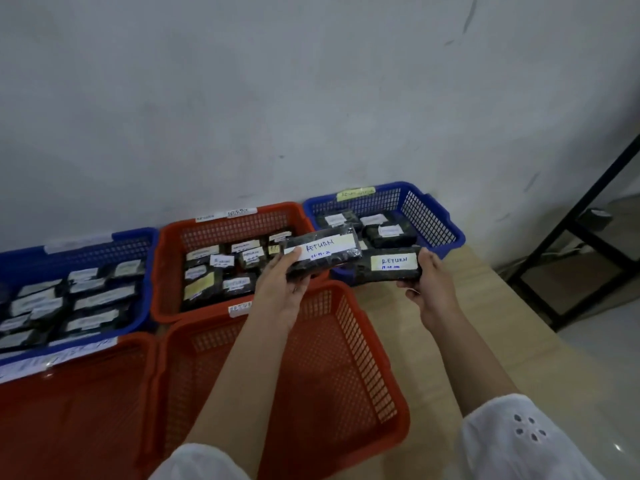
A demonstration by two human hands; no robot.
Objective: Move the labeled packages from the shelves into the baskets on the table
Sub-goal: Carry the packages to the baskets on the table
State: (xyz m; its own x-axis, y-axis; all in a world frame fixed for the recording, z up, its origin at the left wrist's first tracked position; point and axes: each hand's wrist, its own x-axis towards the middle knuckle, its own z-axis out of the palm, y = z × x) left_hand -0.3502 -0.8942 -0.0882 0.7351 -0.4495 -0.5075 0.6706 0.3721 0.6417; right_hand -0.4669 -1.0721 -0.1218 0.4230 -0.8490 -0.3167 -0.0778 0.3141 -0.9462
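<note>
My left hand grips a black package with a white label reading RETURN, held above the far red basket and the near red basket. My right hand holds a second black package with a yellowish RETURN label, at the front edge of the right blue basket. The near red basket under my arms holds nothing that I can see. The far red basket and the right blue basket hold several labeled black packages.
A left blue basket full of labeled packages stands at the far left, and another red basket sits in front of it. The wooden table ends at the right, where a black metal frame stands. A white wall is behind.
</note>
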